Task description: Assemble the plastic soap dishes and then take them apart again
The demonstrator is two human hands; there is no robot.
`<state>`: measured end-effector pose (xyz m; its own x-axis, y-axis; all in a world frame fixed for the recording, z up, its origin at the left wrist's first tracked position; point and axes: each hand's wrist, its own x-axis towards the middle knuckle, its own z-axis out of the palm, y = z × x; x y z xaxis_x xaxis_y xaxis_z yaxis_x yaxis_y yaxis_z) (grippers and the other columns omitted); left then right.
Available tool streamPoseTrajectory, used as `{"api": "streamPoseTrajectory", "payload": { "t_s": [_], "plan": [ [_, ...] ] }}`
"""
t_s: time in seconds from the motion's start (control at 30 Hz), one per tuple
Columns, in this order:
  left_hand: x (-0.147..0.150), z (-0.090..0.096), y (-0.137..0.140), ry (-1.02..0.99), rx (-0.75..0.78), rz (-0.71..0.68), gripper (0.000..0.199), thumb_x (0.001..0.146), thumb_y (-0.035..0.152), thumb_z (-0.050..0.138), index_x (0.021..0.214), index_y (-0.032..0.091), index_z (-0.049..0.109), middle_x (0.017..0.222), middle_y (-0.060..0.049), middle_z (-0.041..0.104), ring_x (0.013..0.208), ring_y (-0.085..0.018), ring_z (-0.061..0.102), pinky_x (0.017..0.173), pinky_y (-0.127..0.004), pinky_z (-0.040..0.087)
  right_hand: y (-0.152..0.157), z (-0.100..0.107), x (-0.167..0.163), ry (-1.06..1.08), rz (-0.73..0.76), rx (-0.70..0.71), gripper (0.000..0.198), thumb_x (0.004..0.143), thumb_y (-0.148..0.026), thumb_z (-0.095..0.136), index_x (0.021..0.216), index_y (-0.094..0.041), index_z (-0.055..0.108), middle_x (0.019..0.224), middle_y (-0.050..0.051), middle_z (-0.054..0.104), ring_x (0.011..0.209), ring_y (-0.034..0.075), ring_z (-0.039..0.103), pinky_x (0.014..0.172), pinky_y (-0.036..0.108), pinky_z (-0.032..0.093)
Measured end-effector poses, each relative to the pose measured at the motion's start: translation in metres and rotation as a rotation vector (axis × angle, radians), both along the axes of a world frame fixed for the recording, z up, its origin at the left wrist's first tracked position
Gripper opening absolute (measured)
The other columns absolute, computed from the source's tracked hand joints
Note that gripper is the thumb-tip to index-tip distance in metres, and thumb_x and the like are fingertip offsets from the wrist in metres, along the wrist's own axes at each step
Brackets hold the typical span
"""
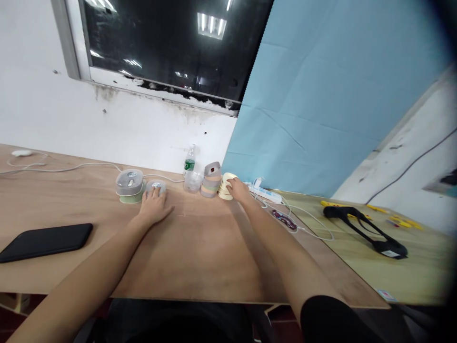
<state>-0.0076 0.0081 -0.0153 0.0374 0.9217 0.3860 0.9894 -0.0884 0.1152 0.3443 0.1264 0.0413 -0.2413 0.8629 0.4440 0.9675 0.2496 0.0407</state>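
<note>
One light-looking cream stack (223, 192), best side-gripped, is touched by the curled right hand (240, 188) (hold unclear), a tub (161, 184) by the splayed left hand (153, 208).

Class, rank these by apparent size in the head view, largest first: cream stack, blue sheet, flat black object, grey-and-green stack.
Blue sheet
Flat black object
Grey-and-green stack
Cream stack, partly covered by the right hand

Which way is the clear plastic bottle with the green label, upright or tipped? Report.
Upright: the bottle has its narrow neck above the green label.
</note>
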Motion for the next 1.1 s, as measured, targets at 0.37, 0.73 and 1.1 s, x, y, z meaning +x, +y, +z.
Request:
{"api": "streamPoseTrajectory", "payload": {
  "t_s": [0.37, 0.73, 1.1],
  "plan": [
    [0.018, 0.000, -0.010, 0.022, 0.087, -0.198, 0.061, 0.081, 0.056, 0.050, 0.128, 0.017, 0.054, 0.139, -0.019, 0.048, 0.129, -0.038, 0.038, 0.106, -0.057, 0.017, -0.076, -0.070, -0.021, 0.269, 0.501, 0.017, 0.022, 0.090, -0.025, 0.048, 0.093, -0.021, 0.069, 0.093, 0.006, 0.071, 0.084, 0.018, 0.064, 0.080, 0.030, 0.047],
    [0.050, 0.012, -0.031, -0.020, 0.101, -0.539, 0.066, 0.076, 0.064, 0.055, 0.129, 0.023, 0.053, 0.129, -0.014, 0.053, 0.117, -0.032, 0.048, 0.102, -0.048, 0.028, -0.095, -0.058, -0.050, 0.361, 0.677, -0.119, 0.052, 0.082, -0.018, 0.056, 0.134, -0.021, 0.050, 0.130, 0.010, 0.057, 0.120, 0.021, 0.051, 0.102, 0.040, 0.041],
    [0.036, 0.013, -0.023, -0.322, -0.008, -0.446, 0.065, 0.077, 0.065, 0.053, 0.126, 0.023, 0.054, 0.131, -0.009, 0.057, 0.120, -0.030, 0.051, 0.104, -0.045, 0.032, -0.110, -0.058, -0.062, 0.433, 0.645, -0.086, 0.041, 0.084, -0.033, 0.061, 0.124, -0.025, 0.058, 0.118, 0.008, 0.065, 0.094, 0.020, 0.064, 0.084, 0.035, 0.051]
  ]
}}
